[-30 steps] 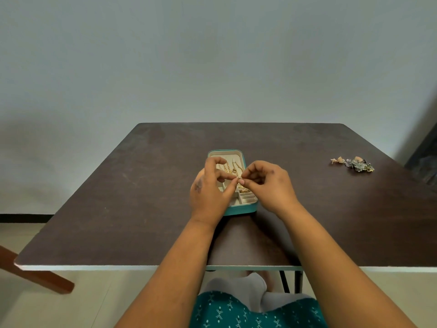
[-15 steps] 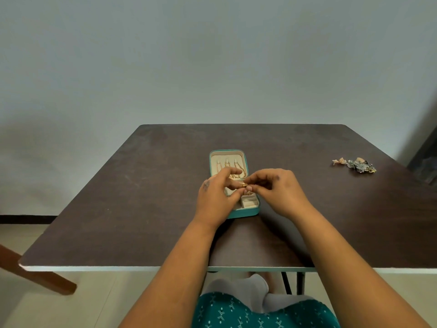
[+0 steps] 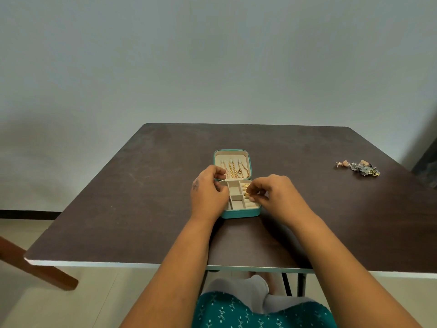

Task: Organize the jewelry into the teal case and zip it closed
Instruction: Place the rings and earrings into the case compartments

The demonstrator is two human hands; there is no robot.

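The teal case (image 3: 241,213) lies open in the middle of the dark table, its cream lid flat behind it with gold chains (image 3: 236,171) hanging on hooks. My left hand (image 3: 209,192) rests at the case's left edge with fingers curled; what it holds is hidden. My right hand (image 3: 274,195) pinches a small gold ring (image 3: 248,194) over the ring rolls on the right side of the tray. The middle compartments show cream lining. A small heap of loose jewelry (image 3: 359,167) lies far right on the table.
The brown table (image 3: 142,197) has a white front edge close to my lap. A wooden chair leg (image 3: 35,266) sticks out at lower left. A dark object stands at the right edge by the wall.
My hands have parted: the left slid to the case's left edge, the right carried the gold ring down to the ring rolls. The tray's compartments now show between them.
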